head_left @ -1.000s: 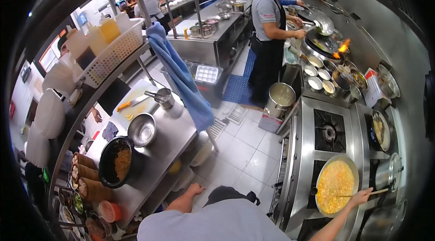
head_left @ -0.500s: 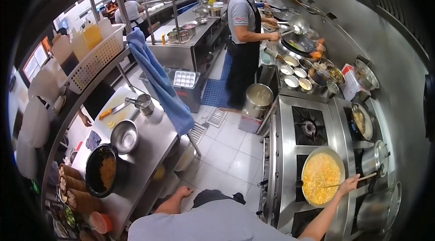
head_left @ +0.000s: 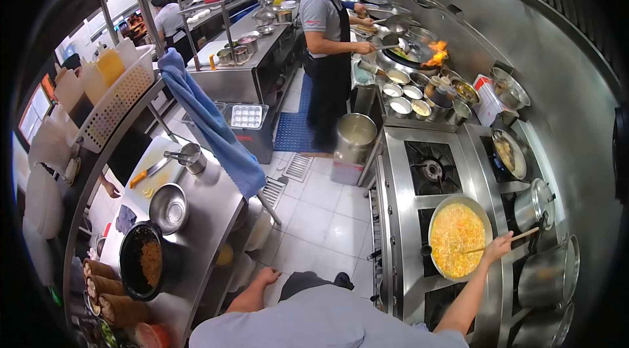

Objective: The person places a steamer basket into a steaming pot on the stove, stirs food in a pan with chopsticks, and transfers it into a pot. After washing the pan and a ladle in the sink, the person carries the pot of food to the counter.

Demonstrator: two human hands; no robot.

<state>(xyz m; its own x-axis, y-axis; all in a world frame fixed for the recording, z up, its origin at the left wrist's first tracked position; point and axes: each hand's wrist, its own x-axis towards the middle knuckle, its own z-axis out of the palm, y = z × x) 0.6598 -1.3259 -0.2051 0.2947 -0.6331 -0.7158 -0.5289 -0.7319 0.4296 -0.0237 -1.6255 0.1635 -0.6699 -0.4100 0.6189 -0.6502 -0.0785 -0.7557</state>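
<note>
The fingers (head_left: 503, 239) of the right hand (head_left: 496, 250) close round a long stick (head_left: 524, 235), its tip in yellow food (head_left: 455, 237) in a pan (head_left: 451, 199) at nine o'clock. A metal pot (head_left: 529, 209) stands at one o'clock. Farther out toward nine, the left hand (head_left: 266, 276) hangs near the desk (head_left: 209, 204); how its fingers stand, I cannot tell.

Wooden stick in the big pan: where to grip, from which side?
Probably mid-shaft of the wooden stick, where the right hand holds it, coming from the wearer's side. The straight, thin shaft slants out over the rim of the pan, its lower end in the yellow food, leaving mid-shaft clear.
</note>
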